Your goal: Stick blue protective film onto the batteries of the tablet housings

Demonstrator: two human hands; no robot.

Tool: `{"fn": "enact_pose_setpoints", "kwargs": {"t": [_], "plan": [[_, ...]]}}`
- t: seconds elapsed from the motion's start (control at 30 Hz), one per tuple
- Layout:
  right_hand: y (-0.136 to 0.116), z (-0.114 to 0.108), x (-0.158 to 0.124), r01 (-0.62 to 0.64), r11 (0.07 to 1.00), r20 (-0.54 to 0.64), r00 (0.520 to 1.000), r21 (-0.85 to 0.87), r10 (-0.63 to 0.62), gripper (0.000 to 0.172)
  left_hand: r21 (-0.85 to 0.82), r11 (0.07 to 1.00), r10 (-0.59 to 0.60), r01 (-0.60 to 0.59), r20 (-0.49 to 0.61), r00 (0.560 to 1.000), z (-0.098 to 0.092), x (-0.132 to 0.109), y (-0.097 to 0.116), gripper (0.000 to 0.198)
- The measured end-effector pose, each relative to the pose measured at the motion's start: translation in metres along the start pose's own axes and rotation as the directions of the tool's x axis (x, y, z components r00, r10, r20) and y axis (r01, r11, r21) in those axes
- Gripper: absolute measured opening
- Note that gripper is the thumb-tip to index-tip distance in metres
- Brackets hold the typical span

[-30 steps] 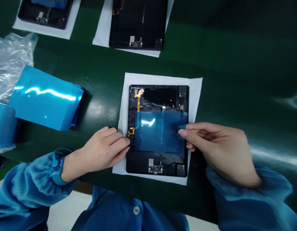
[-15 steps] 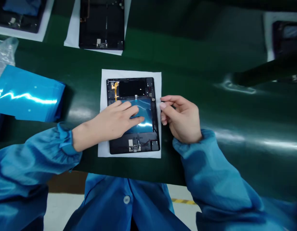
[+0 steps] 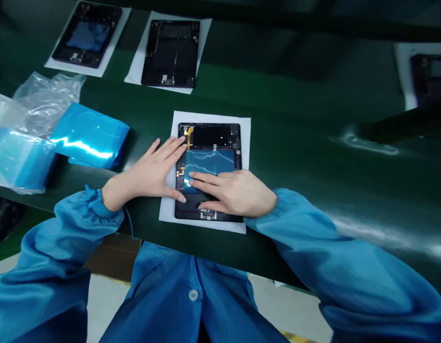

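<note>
Dark green, glossy covering runs across the whole worktable (image 3: 306,162), catching pale streaks of light to the right of the tablet housing (image 3: 191,206), which lies face up on a white sheet (image 3: 166,213) close to the worker's side. Under the near edge, below the housing, I see a pale floor (image 3: 299,312) and a brown panel or box (image 3: 113,257). The left hand (image 3: 148,171) is spread wide, fingertips and thumb on the housing's left side; the right hand (image 3: 238,190) reaches in from its right, palm down, fingers stretched over the blue film (image 3: 210,161) inside. The two hands are near each other but apart, neither clamped on anything. Left of the housing sit a stack of shiny blue film sheets (image 3: 86,136) and a crumpled clear plastic bag (image 3: 46,102); beyond it, two more housings (image 3: 87,35) (image 3: 172,52) rest on white sheets. The right hand hides the housing's lower right part and some of the film, so I can't tell what is beneath. Far to the housing's right, another tablet (image 3: 425,76) is cut off and blurred, and the dark bar-like shape (image 3: 402,126) just nearer is too murky to name.
</note>
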State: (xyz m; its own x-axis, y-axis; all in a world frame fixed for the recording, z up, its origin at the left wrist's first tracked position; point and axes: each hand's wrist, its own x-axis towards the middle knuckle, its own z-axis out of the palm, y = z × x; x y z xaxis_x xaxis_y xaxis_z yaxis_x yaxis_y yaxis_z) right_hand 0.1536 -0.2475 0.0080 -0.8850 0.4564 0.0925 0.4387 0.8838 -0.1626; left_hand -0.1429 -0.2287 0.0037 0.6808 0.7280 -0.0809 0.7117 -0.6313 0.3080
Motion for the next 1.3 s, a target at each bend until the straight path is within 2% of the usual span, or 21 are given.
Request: {"fn": "enact_pose_setpoints", "kwargs": {"t": [0.07, 0.2, 0.37, 0.4, 0.5, 0.53, 0.57, 0.63, 0.7, 0.73, 0.83, 0.87, 0.9, 1.03, 1.1, 1.17, 1.2, 1.27, 1.3], "plan": [[0.013, 0.003, 0.011, -0.018, 0.999, 0.034, 0.999, -0.045, 0.020, 0.067, -0.011, 1.000, -0.008, 0.008, 0.049, 0.999, 0.004, -0.002, -0.001, 0.142], [0.021, 0.006, 0.024, -0.123, 0.989, 0.011, 0.992, -0.084, 0.125, 0.068, -0.023, 1.000, -0.019, 0.021, 0.050, 0.999, 0.008, 0.001, 0.002, 0.143], [0.002, 0.005, 0.013, 0.025, 0.999, 0.002, 1.000, -0.038, -0.025, 0.073, -0.019, 1.000, -0.009, 0.009, 0.021, 1.000, 0.011, -0.001, 0.000, 0.140], [0.000, 0.005, 0.009, 0.002, 0.999, -0.015, 1.000, -0.033, -0.003, 0.072, -0.016, 1.000, -0.003, 0.004, 0.012, 1.000, 0.012, -0.001, 0.000, 0.139], [-0.005, 0.003, 0.001, -0.219, 0.970, -0.077, 0.974, -0.103, 0.212, 0.072, -0.008, 1.000, 0.005, -0.005, -0.009, 1.000, 0.014, -0.002, 0.000, 0.140], [-0.008, 0.002, -0.001, -0.252, 0.959, -0.081, 0.967, -0.129, 0.243, 0.074, -0.004, 1.000, 0.005, -0.005, -0.013, 1.000, 0.014, -0.002, 0.001, 0.141], [-0.011, 0.001, -0.002, -0.242, 0.959, -0.070, 0.970, -0.146, 0.234, 0.076, 0.000, 1.000, 0.004, -0.004, -0.015, 1.000, 0.014, -0.002, 0.001, 0.141], [-0.017, 0.000, -0.004, -0.102, 0.988, -0.030, 0.995, -0.116, 0.099, 0.075, 0.007, 1.000, -0.001, 0.002, -0.015, 1.000, 0.013, -0.003, 0.001, 0.142], [-0.015, 0.000, -0.007, 0.001, 0.999, -0.052, 0.999, -0.045, -0.003, 0.069, 0.008, 1.000, -0.010, 0.011, -0.013, 1.000, 0.012, -0.003, 0.001, 0.143], [-0.010, 0.000, -0.010, -0.029, 0.999, -0.084, 0.996, -0.033, 0.026, 0.065, 0.007, 1.000, -0.014, 0.014, -0.015, 1.000, 0.011, -0.003, 0.001, 0.143], [0.007, 0.001, -0.024, -0.264, 0.962, -0.158, 0.955, -0.070, 0.250, 0.058, 0.008, 1.000, -0.016, 0.016, -0.022, 1.000, 0.011, -0.002, 0.000, 0.140], [0.010, 0.002, -0.031, -0.303, 0.949, -0.159, 0.945, -0.085, 0.287, 0.056, 0.010, 1.000, -0.017, 0.017, -0.026, 1.000, 0.012, -0.002, -0.001, 0.138], [0.010, 0.003, -0.039, -0.292, 0.953, -0.151, 0.949, -0.085, 0.277, 0.055, 0.012, 1.000, -0.018, 0.018, -0.030, 0.999, 0.012, -0.002, -0.001, 0.137], [-0.004, 0.008, -0.065, -0.101, 0.995, -0.180, 0.979, -0.013, 0.097, 0.048, 0.042, 0.999, -0.017, 0.018, -0.020, 1.000, 0.010, -0.005, 0.001, 0.135], [-0.002, 0.011, -0.067, -0.132, 0.991, -0.223, 0.967, -0.008, 0.127, 0.045, 0.082, 0.996, -0.034, 0.032, 0.027, 0.999, -0.001, -0.003, 0.006, 0.136], [0.010, 0.014, -0.059, -0.241, 0.970, -0.240, 0.944, -0.030, 0.227, 0.049, 0.120, 0.990, -0.079, 0.066, 0.100, 0.992, -0.019, 0.008, 0.012, 0.128], [0.017, 0.015, -0.053, -0.292, 0.955, -0.234, 0.933, -0.045, 0.274, 0.053, 0.140, 0.986, -0.113, 0.095, 0.125, 0.986, -0.028, 0.018, 0.015, 0.117], [0.027, 0.016, -0.042, -0.335, 0.940, -0.196, 0.928, -0.068, 0.317, 0.056, 0.190, 0.967, -0.194, 0.172, 0.104, 0.975, -0.044, 0.045, 0.021, 0.082], [0.028, 0.016, -0.039, -0.329, 0.941, -0.180, 0.933, -0.073, 0.312, 0.054, 0.222, 0.951, -0.231, 0.214, 0.050, 0.972, -0.049, 0.062, 0.023, 0.064]]}}
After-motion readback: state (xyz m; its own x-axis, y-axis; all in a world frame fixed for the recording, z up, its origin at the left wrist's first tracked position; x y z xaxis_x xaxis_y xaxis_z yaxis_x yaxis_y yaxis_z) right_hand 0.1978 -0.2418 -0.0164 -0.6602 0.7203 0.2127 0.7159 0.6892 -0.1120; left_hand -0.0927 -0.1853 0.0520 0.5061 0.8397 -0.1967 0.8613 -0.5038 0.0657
